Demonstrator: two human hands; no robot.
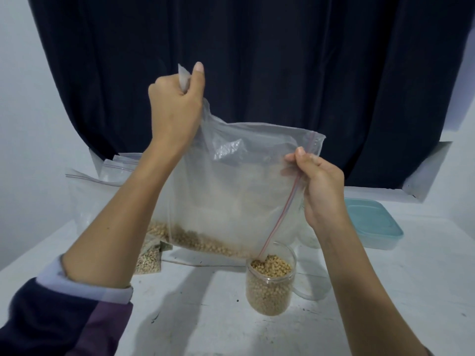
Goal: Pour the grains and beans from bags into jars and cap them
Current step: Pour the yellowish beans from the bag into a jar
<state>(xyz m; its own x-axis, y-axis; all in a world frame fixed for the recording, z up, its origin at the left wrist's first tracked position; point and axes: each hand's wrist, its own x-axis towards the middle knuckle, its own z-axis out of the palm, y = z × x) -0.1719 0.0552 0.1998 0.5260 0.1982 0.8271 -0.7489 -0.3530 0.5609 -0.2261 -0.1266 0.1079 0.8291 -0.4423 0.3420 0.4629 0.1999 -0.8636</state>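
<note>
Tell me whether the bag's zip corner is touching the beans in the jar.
Touching. In the head view the zip bag's red-lined corner dips inside the jar rim and its tip rests on the beans, no gap visible.

A dark navy curtain [257, 60] fills the upper middle of the frame, hanging against pale walls [15, 98]. At the right edge of the frame, a clear container with a light blue lid [370, 217] rests on the white, faintly speckled surface [205, 330].
</note>
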